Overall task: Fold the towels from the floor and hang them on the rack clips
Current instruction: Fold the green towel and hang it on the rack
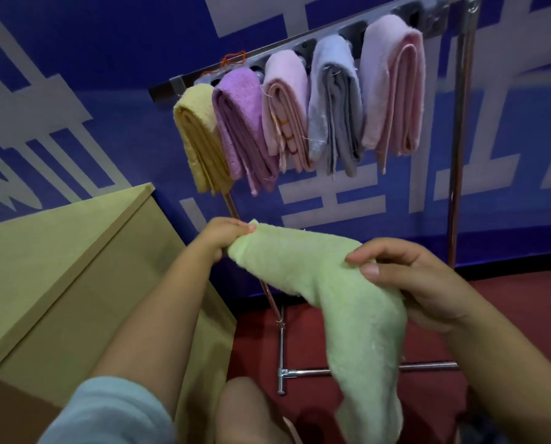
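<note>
A light green towel [338, 302] is stretched between both hands below the rack. My left hand [224, 237] pinches its far left end. My right hand [405, 277] grips its middle, and the rest of the towel hangs down from there. Above, the metal rack bar [267, 54] carries several folded towels side by side: yellow [199, 139], purple [240, 126], pale pink [287, 110], grey-blue [335, 104] and pink [396, 88]. The clips themselves are mostly hidden behind the towels.
A large cardboard box [59, 270] stands at the left, close to my left forearm. The rack's right upright [460, 139] and floor bar [303, 373] stand on red floor [508, 302]. A blue wall with white lettering is behind.
</note>
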